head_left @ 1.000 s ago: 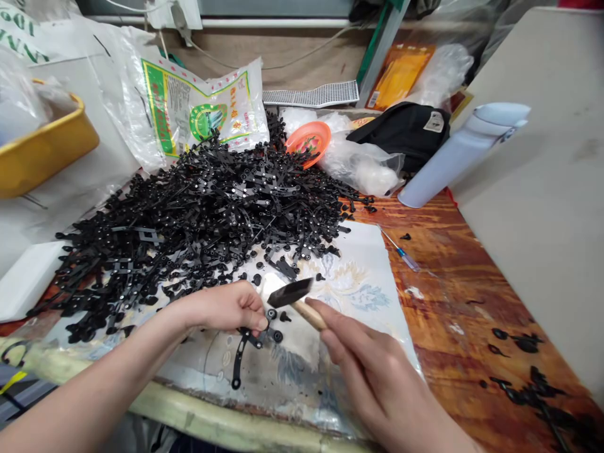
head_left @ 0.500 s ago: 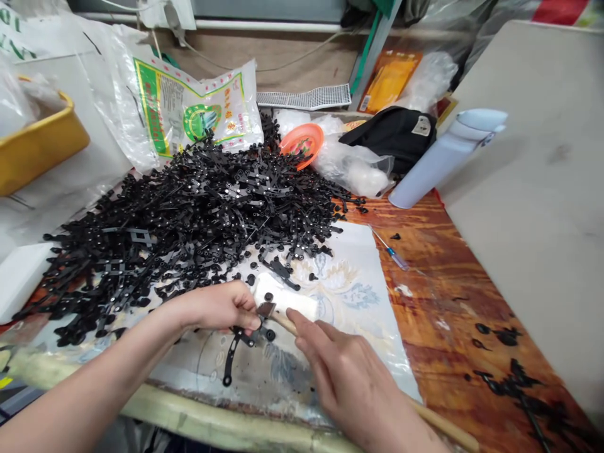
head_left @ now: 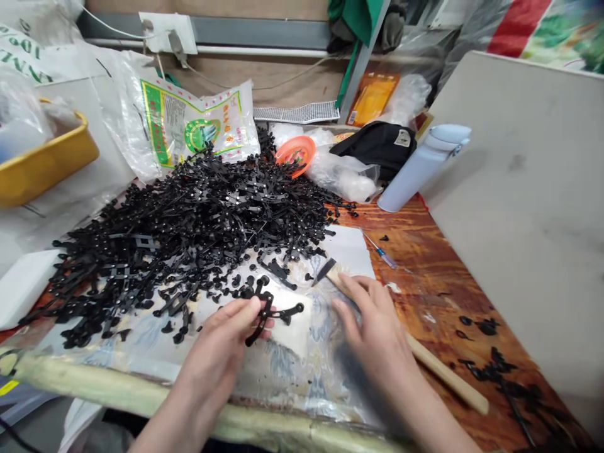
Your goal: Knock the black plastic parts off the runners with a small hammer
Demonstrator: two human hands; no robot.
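My left hand (head_left: pixel 231 327) pinches a black jointed plastic linkage piece (head_left: pixel 267 305) between thumb and fingers. Its arms spread over a white block (head_left: pixel 297 327) on the patterned sheet (head_left: pixel 325 371). To the right, my right hand (head_left: pixel 375 318) is curled around a hammer (head_left: pixel 448 375) close to its head. The dark hammer head points to the upper left, apart from the linkage piece, and the wooden handle runs back under my palm. Just beyond both hands lies a large heap of similar black pieces (head_left: pixel 212 214).
A screwdriver (head_left: pixel 384 255) lies on the wooden tabletop (head_left: pixel 425 270). Loose black parts (head_left: pixel 500 371) lie at the right. Farther back are a light blue bottle (head_left: pixel 418 173), a black bag (head_left: pixel 377 148) and an orange plate (head_left: pixel 296 154). A yellow bin (head_left: pixel 56 157) stands at the left.
My left hand has lifted and turned the linkage piece away from the hammer head. My right hand and the hammer have shifted to the right. The camera view has tilted up slightly.
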